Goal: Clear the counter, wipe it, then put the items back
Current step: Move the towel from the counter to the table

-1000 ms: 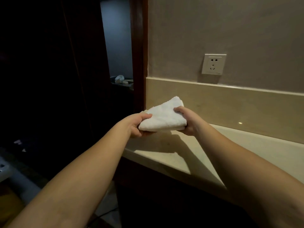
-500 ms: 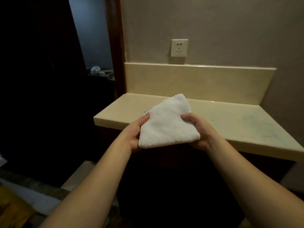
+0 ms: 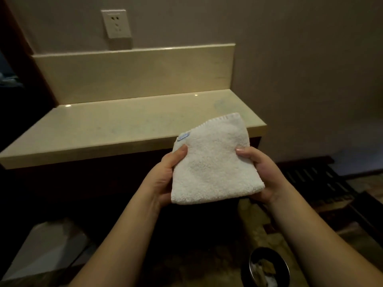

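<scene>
A folded white towel (image 3: 213,162) with a small blue label near its top left is held in the air in front of the beige stone counter (image 3: 116,129). My left hand (image 3: 163,179) grips its left edge, thumb on top. My right hand (image 3: 261,172) grips its right edge the same way. The towel's far corner overlaps the counter's right front edge in the picture; it is lifted off the surface. Nothing stands on the counter top, which shows faint marks.
A backsplash (image 3: 134,73) runs behind the counter, with a white wall socket (image 3: 116,23) above it. A wall closes the right end. On the floor lie a round dark bin (image 3: 267,268) at lower right, a dark slatted rack (image 3: 319,183) and a pale box (image 3: 47,245).
Both hands have drawn the towel back from the counter's left end toward me and over to its right end. The view has swung right and down.
</scene>
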